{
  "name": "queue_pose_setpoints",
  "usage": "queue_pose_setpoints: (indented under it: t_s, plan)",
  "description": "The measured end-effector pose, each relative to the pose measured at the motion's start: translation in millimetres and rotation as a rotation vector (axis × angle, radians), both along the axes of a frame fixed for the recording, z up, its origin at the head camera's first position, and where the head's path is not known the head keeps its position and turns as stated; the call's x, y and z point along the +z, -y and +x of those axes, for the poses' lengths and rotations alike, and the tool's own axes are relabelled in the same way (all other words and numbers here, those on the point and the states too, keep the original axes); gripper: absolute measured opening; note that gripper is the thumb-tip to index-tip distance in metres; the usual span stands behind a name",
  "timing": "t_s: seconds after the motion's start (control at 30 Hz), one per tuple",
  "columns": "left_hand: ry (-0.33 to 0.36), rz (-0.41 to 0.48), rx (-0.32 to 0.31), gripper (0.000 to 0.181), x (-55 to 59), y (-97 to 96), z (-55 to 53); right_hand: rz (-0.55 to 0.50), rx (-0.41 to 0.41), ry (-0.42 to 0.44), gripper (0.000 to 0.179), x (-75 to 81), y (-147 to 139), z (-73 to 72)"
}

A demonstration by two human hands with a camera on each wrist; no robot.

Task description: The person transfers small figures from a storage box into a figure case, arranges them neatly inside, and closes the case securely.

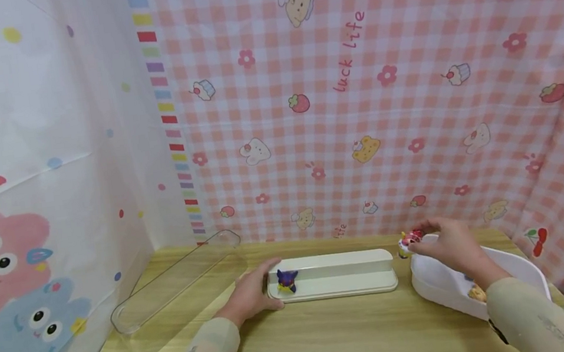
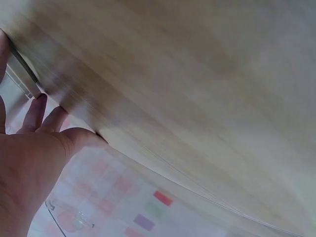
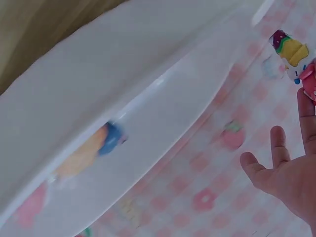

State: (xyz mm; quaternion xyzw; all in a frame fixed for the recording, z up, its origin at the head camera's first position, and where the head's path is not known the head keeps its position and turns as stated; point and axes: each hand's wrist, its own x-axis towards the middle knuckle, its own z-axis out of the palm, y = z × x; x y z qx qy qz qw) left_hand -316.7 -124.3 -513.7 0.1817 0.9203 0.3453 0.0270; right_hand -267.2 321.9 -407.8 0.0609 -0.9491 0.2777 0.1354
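Observation:
A long white display base (image 1: 336, 285) with a raised back step lies on the table. On its left end stands a small dark purple figurine (image 1: 287, 281) with a yellow part. My left hand (image 1: 250, 292) grips that end, thumb in front and fingers toward the back. Between thumb and fingers my right hand (image 1: 454, 245) pinches a small figurine (image 1: 409, 239) in red, white and yellow, just above the left rim of a white bin (image 1: 438, 289). Several figurines lie in the bin, among them a tan one (image 1: 476, 293); a blue-topped one (image 3: 112, 138) shows blurred in the right wrist view.
A clear, long cover (image 1: 180, 296) rests on the wooden table (image 1: 335, 335) at the left. Behind the table hangs a pink checked cloth (image 1: 335, 133), and a white printed cloth (image 1: 48, 189) hangs on the left side.

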Motion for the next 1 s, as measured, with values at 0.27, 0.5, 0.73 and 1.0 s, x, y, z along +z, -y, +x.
queue_pose_setpoints:
  t_s: [0.27,0.5,0.73,1.0]
  plan:
    - [-0.004,0.001,0.003,0.102,0.7,-0.5,0.6,-0.028,0.137,0.005,0.026,-1.3,63,-17.0]
    - [-0.004,0.003,0.003,0.102,-0.1,0.0,0.0,-0.053,0.251,0.04,0.023,-7.3,120,-25.6]
    - [-0.008,-0.007,-0.009,0.103,-3.3,2.8,-2.6,-0.022,0.3,0.046,0.024,-19.3,165,-32.1]
    - [-0.032,-0.022,-0.015,0.105,-6.5,3.4,-4.3,-0.004,0.329,0.047,0.024,-33.0,186,-33.9]
